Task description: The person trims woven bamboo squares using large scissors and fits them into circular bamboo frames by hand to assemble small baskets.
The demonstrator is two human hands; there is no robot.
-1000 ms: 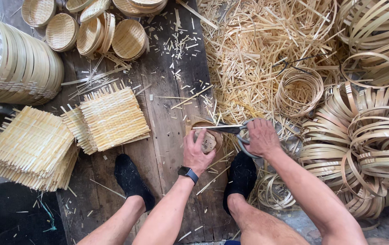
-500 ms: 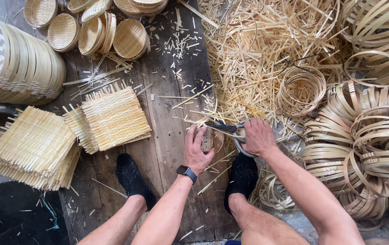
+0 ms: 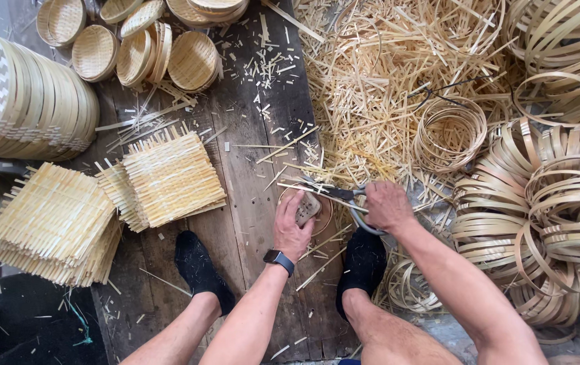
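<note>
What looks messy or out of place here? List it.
Bamboo offcuts lie heaped and scattered across the plank floor. Several small baskets lean tipped on edge. The left hand and the right hand, holding shears, look ordinary.

Both forearms were bare, no sleeves reaching anywhere near the wrists. On the left wrist sat a dark smartwatch (image 3: 278,258) with a square black face and a blue-grey strap. The left hand (image 3: 293,228) and right hand (image 3: 387,206) wore no gloves or rings that I could make out. The legs were bare from the knee down, and each foot was in a plain black sock (image 3: 199,267), the other sock (image 3: 364,263) matching it.
</note>
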